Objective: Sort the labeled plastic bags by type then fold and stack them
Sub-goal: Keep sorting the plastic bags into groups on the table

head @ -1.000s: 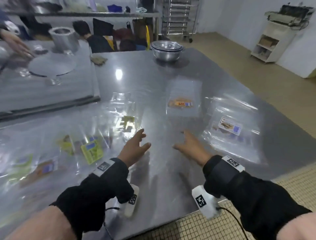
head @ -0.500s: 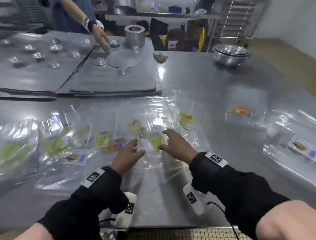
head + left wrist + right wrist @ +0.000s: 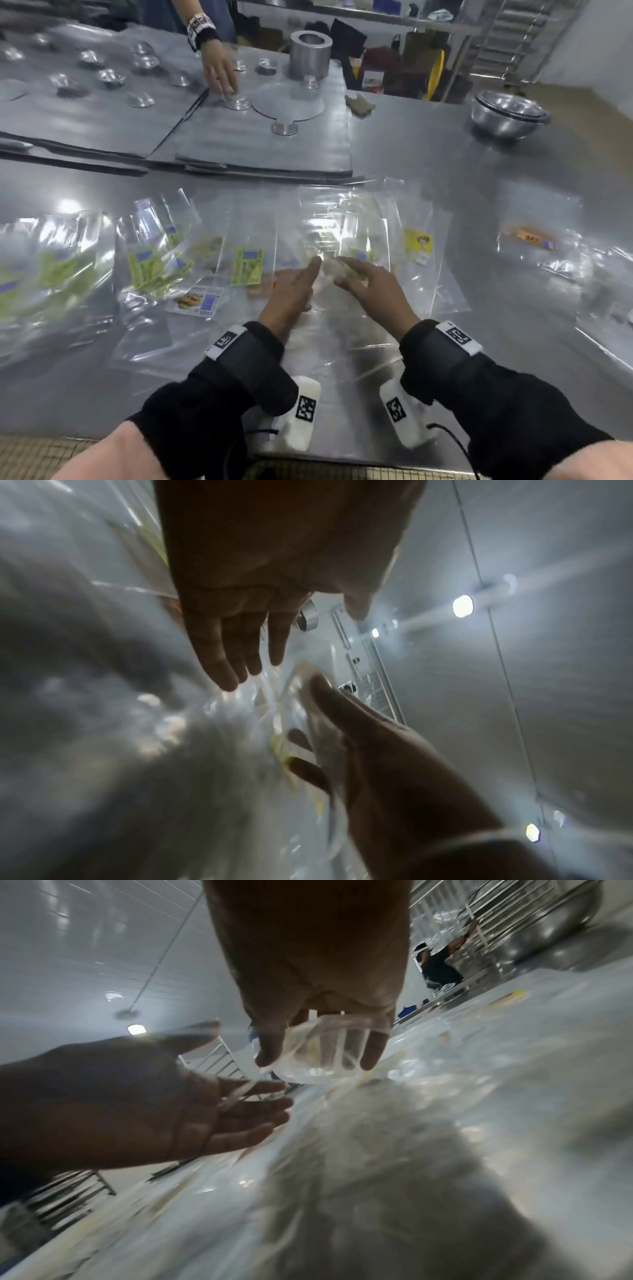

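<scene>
Steel table (image 3: pixel 428 164), labeled bags strewn; right hand (image 3: pixel 371 291) grip pinching clear bag (image 3: pixel 318 1053); left hand (image 3: pixel 291 291) spread

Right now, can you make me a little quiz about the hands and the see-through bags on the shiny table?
1. True or false: the right hand pinches a clear bag.
2. How do the left hand's fingers look? A) straight and holding nothing B) curled into a fist C) wrapped round a cup
3. Fill the gap: the bag with the orange label lies alone on the ______ side of the table, near the stacked metal bowls.

Key: 1 true; 2 A; 3 right.
</scene>
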The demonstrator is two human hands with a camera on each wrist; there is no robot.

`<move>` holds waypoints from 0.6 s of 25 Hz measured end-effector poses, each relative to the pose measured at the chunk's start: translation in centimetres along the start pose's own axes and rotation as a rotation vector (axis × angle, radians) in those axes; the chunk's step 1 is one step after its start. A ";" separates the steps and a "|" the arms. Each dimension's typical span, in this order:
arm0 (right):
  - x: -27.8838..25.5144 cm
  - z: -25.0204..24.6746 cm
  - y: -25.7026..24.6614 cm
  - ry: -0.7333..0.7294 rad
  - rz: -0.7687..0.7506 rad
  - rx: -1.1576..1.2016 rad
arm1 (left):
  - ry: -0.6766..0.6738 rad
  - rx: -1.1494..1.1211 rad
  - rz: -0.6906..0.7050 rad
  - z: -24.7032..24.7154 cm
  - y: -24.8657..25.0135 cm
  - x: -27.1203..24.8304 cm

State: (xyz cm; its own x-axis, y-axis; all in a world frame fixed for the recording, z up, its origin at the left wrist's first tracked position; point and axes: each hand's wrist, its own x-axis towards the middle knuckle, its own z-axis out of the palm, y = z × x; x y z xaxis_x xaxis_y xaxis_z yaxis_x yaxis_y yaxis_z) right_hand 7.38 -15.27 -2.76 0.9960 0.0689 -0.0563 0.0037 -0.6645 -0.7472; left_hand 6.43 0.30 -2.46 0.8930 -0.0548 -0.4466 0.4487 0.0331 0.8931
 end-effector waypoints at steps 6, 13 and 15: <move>-0.1 2.5 -4.8 -0.277 -0.069 0.009 | -0.021 -0.050 0.102 -5.2 0.1 -1.0; 5.6 7.9 -8.3 -0.188 0.187 0.001 | 0.172 -0.209 0.099 -14.5 -1.9 -3.5; 6.4 10.0 -8.9 -0.166 0.197 -0.138 | 0.234 -0.248 0.064 -16.3 -2.6 -3.4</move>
State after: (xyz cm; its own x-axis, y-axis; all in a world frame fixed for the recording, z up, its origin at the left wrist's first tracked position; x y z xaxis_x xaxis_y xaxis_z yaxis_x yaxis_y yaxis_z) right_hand 12.83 -1.45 -3.10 0.9506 0.0415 -0.3076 -0.1652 -0.7713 -0.6147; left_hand 2.76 16.66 -4.11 0.8904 0.1851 -0.4158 0.3600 0.2723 0.8923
